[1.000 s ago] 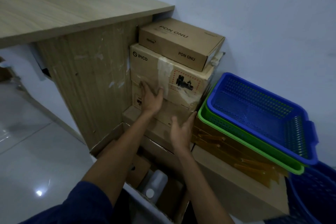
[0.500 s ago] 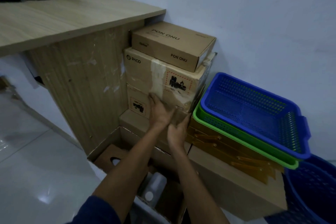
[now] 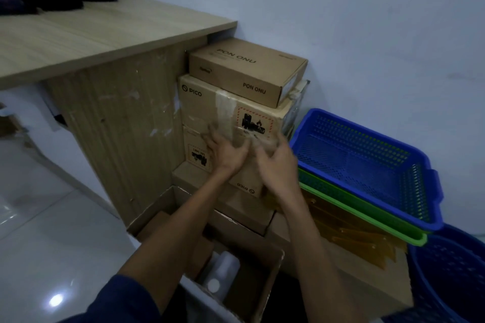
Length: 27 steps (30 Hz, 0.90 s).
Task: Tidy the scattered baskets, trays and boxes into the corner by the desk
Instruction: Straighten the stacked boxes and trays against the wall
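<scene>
Boxes (image 3: pixel 199 107) beside desk (image 3: pixel 105 42) stand stacked; left hand (image 3: pixel 225 152) and right hand (image 3: pixel 278 165) have dropped lower, loose, gripping nothing; stack looks settled.

Top box (image 3: pixel 244 71) reads PON ONU; taped box (image 3: pixel 199 110) PICO.

Boxes (image 3: pixel 233 118) between desk (image 3: pixel 123 123) and trays (image 3: pixel 367 165)

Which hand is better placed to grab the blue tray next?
The right hand, probably. It is open and empty right beside the blue tray, while the left hand is farther away, in front of the stacked PICO boxes.
</scene>
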Each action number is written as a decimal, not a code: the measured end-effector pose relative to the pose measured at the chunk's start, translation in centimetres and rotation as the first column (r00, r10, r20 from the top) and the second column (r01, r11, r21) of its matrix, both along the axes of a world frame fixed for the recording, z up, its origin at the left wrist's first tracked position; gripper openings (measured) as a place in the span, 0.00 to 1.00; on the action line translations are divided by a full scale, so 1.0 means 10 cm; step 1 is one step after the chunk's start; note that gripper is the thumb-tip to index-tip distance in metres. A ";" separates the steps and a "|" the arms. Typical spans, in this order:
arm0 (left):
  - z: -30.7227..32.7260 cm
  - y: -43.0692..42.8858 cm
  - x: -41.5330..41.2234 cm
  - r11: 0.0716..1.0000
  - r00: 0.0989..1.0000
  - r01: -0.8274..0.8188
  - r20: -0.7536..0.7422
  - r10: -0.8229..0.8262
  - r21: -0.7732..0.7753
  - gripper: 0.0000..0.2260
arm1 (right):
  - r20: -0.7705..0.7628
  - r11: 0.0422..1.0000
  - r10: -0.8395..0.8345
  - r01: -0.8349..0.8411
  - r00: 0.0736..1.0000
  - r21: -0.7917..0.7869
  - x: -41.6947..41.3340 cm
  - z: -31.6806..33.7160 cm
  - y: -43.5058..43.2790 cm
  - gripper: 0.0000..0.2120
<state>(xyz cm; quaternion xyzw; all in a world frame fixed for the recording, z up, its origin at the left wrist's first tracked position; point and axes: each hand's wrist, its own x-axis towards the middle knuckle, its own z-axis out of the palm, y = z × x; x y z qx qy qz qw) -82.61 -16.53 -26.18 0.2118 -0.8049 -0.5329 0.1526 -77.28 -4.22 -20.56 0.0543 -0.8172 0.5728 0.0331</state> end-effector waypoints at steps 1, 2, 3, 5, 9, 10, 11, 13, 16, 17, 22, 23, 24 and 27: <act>0.08 -0.04 -0.01 1.000 0.996 -0.022 -0.088 0.021 -0.017 0.54 | -0.163 0.992 -0.116 0.123 0.980 0.035 -0.07 0.15 0.01 0.30; 0.16 -0.08 -0.03 0.998 0.985 -0.037 -0.173 0.027 -0.055 0.53 | -0.301 0.973 -0.197 0.224 0.933 0.056 -0.17 0.27 0.04 0.32; 0.26 -0.13 -0.06 0.992 0.970 -0.049 -0.241 0.019 -0.118 0.52 | -0.359 0.959 -0.219 0.268 0.907 0.092 -0.32 0.34 0.08 0.36; 0.44 -0.25 -0.14 0.944 0.957 -0.071 -0.289 -0.027 -0.323 0.51 | -0.309 0.962 -0.134 0.198 0.941 0.186 -0.61 0.41 0.13 0.42; 0.60 -0.45 -0.27 0.794 0.977 0.012 -0.163 -0.139 -0.608 0.49 | -0.251 0.937 0.085 0.008 0.964 0.349 -0.95 0.41 0.10 0.36; 0.58 -0.48 -0.28 0.778 0.979 0.012 -0.149 -0.136 -0.628 0.49 | -0.255 0.927 0.113 -0.010 0.960 0.375 -1.02 0.39 0.09 0.36; 0.57 -0.51 -0.28 0.763 0.981 0.001 -0.149 -0.128 -0.647 0.49 | -0.237 0.913 0.126 -0.019 0.963 0.408 -1.06 0.40 0.08 0.38; 0.55 -0.54 -0.29 0.738 0.982 -0.004 -0.141 -0.123 -0.675 0.49 | -0.210 0.882 0.139 -0.025 0.968 0.471 -1.13 0.40 0.08 0.40; 0.64 -0.54 -0.28 0.733 0.989 0.041 -0.077 -0.126 -0.679 0.50 | -0.191 0.867 0.147 -0.034 0.970 0.498 -1.17 0.40 0.11 0.41; 0.68 -0.54 -0.27 0.723 0.991 0.064 -0.042 -0.128 -0.688 0.50 | -0.180 0.860 0.146 -0.035 0.973 0.509 -1.15 0.43 0.11 0.42; 0.90 -0.61 -0.18 0.689 0.974 0.224 0.142 -0.174 -0.689 0.52 | -0.139 0.858 0.162 -0.070 0.977 0.508 -1.10 0.49 0.14 0.46; 0.95 -0.62 -0.17 0.690 0.968 0.253 0.178 -0.179 -0.678 0.52 | -0.155 0.872 0.155 -0.061 0.976 0.486 -1.06 0.49 0.14 0.46; 1.01 -0.63 -0.16 0.698 0.962 0.273 0.204 -0.182 -0.662 0.52 | -0.182 0.891 0.148 -0.052 0.972 0.451 -1.05 0.44 0.16 0.46; 1.08 -0.55 -0.06 0.740 0.968 0.250 0.169 -0.185 -0.624 0.49 | -0.262 0.951 0.101 -0.015 0.960 0.309 -0.90 0.30 0.22 0.39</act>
